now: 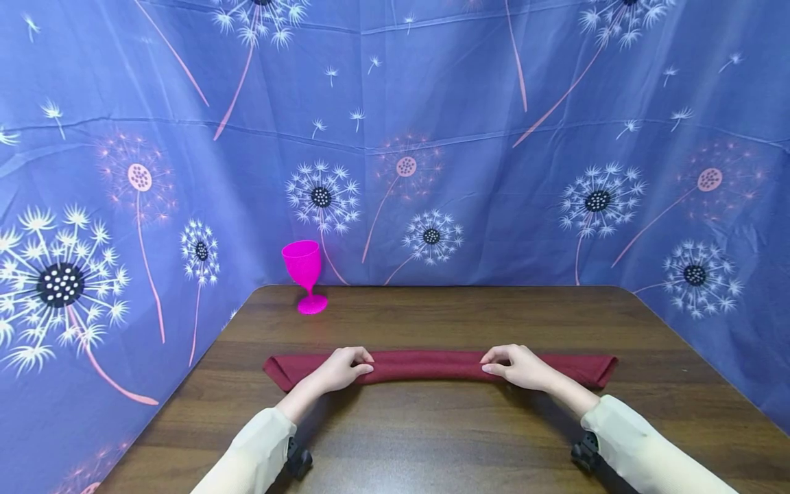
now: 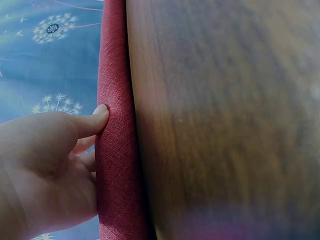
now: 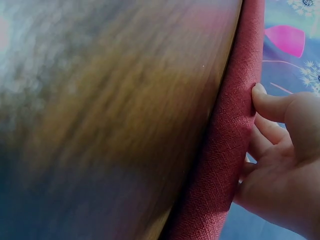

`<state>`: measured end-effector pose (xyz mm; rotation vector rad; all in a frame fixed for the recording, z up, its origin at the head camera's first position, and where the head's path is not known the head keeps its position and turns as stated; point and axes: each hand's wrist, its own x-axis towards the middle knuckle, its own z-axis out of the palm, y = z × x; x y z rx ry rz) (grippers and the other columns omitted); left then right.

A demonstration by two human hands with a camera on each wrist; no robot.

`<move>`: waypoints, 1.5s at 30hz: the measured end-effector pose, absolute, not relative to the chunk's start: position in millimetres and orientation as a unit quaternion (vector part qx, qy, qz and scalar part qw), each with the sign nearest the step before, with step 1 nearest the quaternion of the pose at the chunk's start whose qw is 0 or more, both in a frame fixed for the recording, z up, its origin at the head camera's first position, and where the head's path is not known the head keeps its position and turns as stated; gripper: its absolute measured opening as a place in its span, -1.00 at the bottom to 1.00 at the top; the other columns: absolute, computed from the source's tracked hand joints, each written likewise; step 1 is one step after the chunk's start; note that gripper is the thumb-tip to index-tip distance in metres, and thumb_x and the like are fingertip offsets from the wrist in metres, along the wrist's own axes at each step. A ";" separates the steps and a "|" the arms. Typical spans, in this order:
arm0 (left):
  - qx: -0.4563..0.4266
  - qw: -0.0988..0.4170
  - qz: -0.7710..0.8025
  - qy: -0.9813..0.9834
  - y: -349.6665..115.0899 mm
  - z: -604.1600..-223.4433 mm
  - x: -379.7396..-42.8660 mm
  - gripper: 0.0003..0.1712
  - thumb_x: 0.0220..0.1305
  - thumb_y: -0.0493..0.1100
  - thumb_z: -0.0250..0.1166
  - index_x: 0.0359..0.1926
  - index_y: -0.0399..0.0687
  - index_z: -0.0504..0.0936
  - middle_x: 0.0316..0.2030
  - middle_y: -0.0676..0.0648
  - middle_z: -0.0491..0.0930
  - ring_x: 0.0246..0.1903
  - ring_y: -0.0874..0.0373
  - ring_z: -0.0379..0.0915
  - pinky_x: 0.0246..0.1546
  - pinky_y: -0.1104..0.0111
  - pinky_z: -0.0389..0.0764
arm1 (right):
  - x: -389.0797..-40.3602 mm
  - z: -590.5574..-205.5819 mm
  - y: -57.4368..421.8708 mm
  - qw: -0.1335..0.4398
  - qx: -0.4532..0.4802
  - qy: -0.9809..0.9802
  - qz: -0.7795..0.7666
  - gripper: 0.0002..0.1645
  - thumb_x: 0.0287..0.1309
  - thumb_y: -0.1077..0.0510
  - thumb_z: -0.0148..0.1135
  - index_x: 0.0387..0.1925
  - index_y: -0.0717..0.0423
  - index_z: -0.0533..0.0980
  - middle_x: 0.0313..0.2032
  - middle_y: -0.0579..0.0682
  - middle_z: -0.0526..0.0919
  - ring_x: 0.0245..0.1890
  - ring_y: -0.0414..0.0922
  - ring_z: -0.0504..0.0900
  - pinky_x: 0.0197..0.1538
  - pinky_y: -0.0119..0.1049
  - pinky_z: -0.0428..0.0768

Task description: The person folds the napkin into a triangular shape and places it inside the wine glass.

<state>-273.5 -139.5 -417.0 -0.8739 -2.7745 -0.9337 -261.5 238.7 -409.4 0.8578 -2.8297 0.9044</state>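
A dark red cloth [image 1: 426, 365], folded or rolled into a long narrow strip, lies across the wooden table from left to right. Its two ends flare out wider than the middle. My left hand [image 1: 338, 369] pinches the strip left of its middle, the thumb [image 2: 101, 116] on the near side and the other fingers partly hidden behind the cloth. On the other side of the middle, my right hand [image 1: 518, 366] pinches it in the same way, with its thumb [image 3: 265, 100] against the roll. Both wrist views show the woven cloth close up.
A bright pink goblet [image 1: 304, 264] stands upright near the table's back left corner, beyond the cloth. Blue curtains [image 1: 494, 171] with dandelion prints hang behind and beside the wooden table [image 1: 420, 439]. Dark devices sit under both wrists.
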 end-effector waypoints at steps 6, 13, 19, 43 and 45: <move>-0.275 0.037 -0.298 -0.913 -139.1 -417.5 -274.0 -0.93 0.18 -0.23 0.26 -0.35 -0.16 0.60 -0.44 0.00 0.66 -0.37 0.20 0.53 -0.29 0.38 0.47 | -261.1 -409.7 238.9 0.016 0.277 -0.917 0.288 -0.81 0.21 0.06 0.18 -0.25 0.06 0.60 -0.32 -0.15 0.70 -0.22 -0.27 0.60 -0.20 -0.34 0.51; -0.267 0.041 -0.304 -0.913 -140.3 -417.8 -274.0 -0.91 0.17 -0.24 0.28 -0.37 -0.16 0.53 -0.49 -0.01 0.62 -0.43 0.24 0.48 -0.38 0.43 0.43 | -261.6 -411.9 238.6 0.017 0.278 -0.917 0.285 -0.83 0.21 0.07 0.17 -0.27 0.06 0.59 -0.34 -0.17 0.68 -0.28 -0.34 0.56 -0.21 -0.36 0.50; -0.282 0.054 -0.300 -0.910 -141.4 -418.5 -275.2 -0.96 0.18 -0.29 0.24 -0.40 -0.18 0.56 -0.46 -0.03 0.64 -0.39 0.20 0.51 -0.32 0.39 0.49 | -261.8 -414.0 237.4 0.037 0.283 -0.912 0.294 -0.85 0.18 0.11 0.20 -0.30 0.11 0.61 -0.43 -0.18 0.55 -0.51 -0.40 0.30 -0.43 -0.44 0.35; -0.332 0.056 -0.344 -0.876 -143.5 -417.9 -281.6 -0.78 -0.03 -0.55 0.20 -0.37 -0.28 0.65 -0.44 -0.13 0.65 -0.49 0.24 0.49 -0.44 0.51 0.48 | -267.6 -415.7 240.0 0.109 0.300 -0.889 0.329 -0.91 -0.10 0.29 0.38 -0.47 0.06 0.67 -0.44 -0.10 0.59 -0.47 -0.42 0.41 -0.42 -0.47 0.42; -0.342 0.055 -0.331 -0.878 -143.9 -417.9 -281.2 -0.82 0.02 -0.48 0.23 -0.32 -0.27 0.66 -0.41 -0.12 0.65 -0.47 0.27 0.48 -0.41 0.49 0.50 | -268.1 -415.7 241.0 0.100 0.309 -0.886 0.331 -0.89 -0.09 0.33 0.36 -0.46 0.09 0.67 -0.46 -0.08 0.61 -0.51 -0.44 0.38 -0.46 -0.49 0.39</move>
